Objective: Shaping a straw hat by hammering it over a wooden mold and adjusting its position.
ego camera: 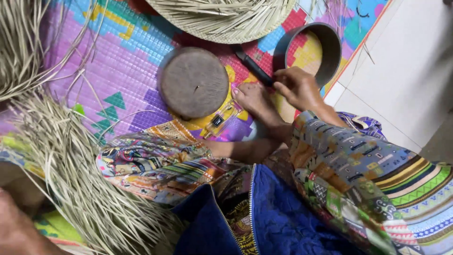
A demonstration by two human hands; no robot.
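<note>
gripping one black-handled knife (251, 63), your right hand (298, 87) curled shut beside one round wooden block (193, 81). your left hand (14, 226) was too cropped to tell.

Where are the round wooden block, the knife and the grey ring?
Wooden block (193, 81), head view, middle of its flat top.
Knife (250, 63), head view, dark handle beyond the right hand (296, 87).
Grey ring (333, 47), head view, inner right wall.

- I see a bright woven floor mat (127, 66) in purple, blue, yellow and red blocks.
- Pale tiled floor (406, 80) lies beside its orange edge, evenly lit.
</note>
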